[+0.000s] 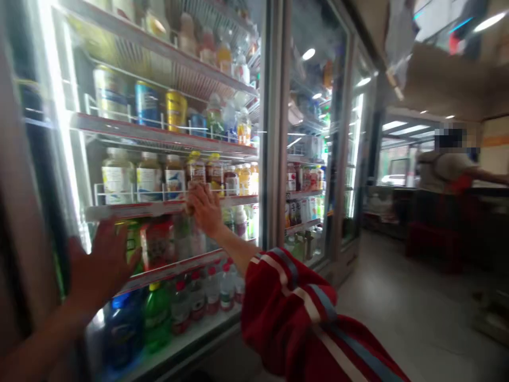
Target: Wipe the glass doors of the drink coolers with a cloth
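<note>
Cooler [270, 132] with lit shelves fills the left half of the view, its next glass doors running away to the right. Floor [397, 307] lies grey and bare-looking beyond it, and a second person [445, 170] stands well apart at the far right, blurred.

A red sleeve [290, 313] with pale stripes crosses the lower middle and leads up to the right hand. The middle shelf [139, 209] has a red-edged front rail, and the lower shelf [170, 270] slopes beneath it.

The left hand [105, 265] is spread, fingers apart and palm toward the cooler, at the left end of the lower shelf. Its fingertips are just beside a green pack [133, 241], and I cannot tell if they touch. The right hand [204, 209] lies against the front rail of the middle shelf near its centre, fingers together and bent. Whether it pinches anything I cannot tell, as motion blurs it.

A blue bottle [121, 329] and a green bottle [157, 315] stand at the left of the bottom shelf, with smaller red-capped bottles [210, 292] beside them. A red pack [157, 244] stands between the two hands on the lower shelf. Cans [147, 103] line the shelf above.
</note>
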### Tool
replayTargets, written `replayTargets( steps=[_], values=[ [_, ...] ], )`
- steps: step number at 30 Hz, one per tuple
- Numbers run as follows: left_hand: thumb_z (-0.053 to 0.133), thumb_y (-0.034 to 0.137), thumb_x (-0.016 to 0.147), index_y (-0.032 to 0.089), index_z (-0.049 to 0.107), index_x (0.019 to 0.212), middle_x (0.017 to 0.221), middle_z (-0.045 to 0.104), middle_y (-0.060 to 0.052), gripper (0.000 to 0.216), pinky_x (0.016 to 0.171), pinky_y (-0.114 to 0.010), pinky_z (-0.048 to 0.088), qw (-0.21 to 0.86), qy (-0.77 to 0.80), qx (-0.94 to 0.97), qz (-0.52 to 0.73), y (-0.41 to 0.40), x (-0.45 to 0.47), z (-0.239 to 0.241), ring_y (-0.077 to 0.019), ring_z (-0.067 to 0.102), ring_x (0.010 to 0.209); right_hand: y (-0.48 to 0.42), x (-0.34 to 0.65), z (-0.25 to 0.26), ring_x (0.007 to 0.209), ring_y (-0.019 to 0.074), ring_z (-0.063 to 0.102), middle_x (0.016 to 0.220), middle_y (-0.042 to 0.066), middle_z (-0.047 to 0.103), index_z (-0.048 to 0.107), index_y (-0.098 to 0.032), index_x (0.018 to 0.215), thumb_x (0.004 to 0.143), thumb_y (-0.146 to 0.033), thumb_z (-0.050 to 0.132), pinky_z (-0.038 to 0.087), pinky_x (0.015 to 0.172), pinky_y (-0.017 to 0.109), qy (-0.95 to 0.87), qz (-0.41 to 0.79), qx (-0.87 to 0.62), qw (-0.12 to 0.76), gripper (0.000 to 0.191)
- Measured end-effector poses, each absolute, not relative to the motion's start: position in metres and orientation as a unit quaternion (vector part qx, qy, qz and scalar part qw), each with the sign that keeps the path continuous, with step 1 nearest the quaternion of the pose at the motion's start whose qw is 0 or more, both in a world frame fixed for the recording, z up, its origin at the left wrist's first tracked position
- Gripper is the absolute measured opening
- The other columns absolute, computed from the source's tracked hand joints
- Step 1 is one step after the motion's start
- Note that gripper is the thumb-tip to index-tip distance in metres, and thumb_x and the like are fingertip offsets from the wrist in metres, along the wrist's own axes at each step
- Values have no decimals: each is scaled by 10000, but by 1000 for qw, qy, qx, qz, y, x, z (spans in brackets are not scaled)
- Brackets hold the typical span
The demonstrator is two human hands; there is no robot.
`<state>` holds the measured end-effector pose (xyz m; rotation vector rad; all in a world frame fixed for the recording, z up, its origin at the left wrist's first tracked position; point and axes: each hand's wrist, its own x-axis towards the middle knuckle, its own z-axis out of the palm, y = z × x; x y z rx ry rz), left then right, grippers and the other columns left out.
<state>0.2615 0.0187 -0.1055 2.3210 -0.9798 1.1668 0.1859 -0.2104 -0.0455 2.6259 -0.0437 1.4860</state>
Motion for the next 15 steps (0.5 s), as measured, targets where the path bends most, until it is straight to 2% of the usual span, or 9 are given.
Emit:
replayTargets(
  steps=[2, 4, 7, 10, 15],
  values=[
    [326, 361, 897, 220, 213, 1444, 1539, 92, -65, 576, 1111, -599, 67, 184, -317, 794, 485, 22, 251, -105, -278, 185, 1404, -198, 191, -59, 1421, 221, 166, 1512, 70, 276, 482, -211, 1317, 903, -216, 453, 164, 1135, 494, 66, 457, 882, 93, 415],
    [409, 280, 858, 150, 346, 1392, 1504, 238, -138, 553, 1125, -583, 104, 147, -313, 795, 498, 24, 246, -106, -275, 218, 1396, -191, 198, -67, 1418, 209, 178, 1494, 47, 321, 502, -236, 1300, 898, -210, 456, 183, 1135, 481, 134, 440, 878, 130, 406],
    [464, 250, 828, 127, 413, 1351, 1491, 274, -152, 540, 1124, -583, 138, 99, -286, 823, 480, 30, 246, -109, -278, 219, 1396, -188, 212, -61, 1397, 217, 245, 1470, 71, 365, 524, -221, 1283, 885, -196, 454, 178, 1134, 498, 138, 488, 854, 116, 405],
    [472, 252, 831, 114, 400, 1358, 1500, 257, -150, 549, 1114, -593, 160, 82, -261, 842, 465, 40, 246, -112, -281, 203, 1402, -184, 221, -52, 1409, 244, 206, 1491, 106, 315, 495, -180, 1315, 877, -185, 438, 194, 1117, 531, 67, 564, 821, 59, 442],
    [490, 259, 826, 118, 359, 1382, 1500, 263, -155, 588, 1113, -589, 171, 83, -256, 853, 446, 43, 235, -121, -282, 188, 1407, -158, 225, -70, 1411, 209, 202, 1471, 58, 367, 486, -216, 1324, 886, -162, 410, 173, 1134, 498, 196, 493, 836, 141, 448]
  ],
)
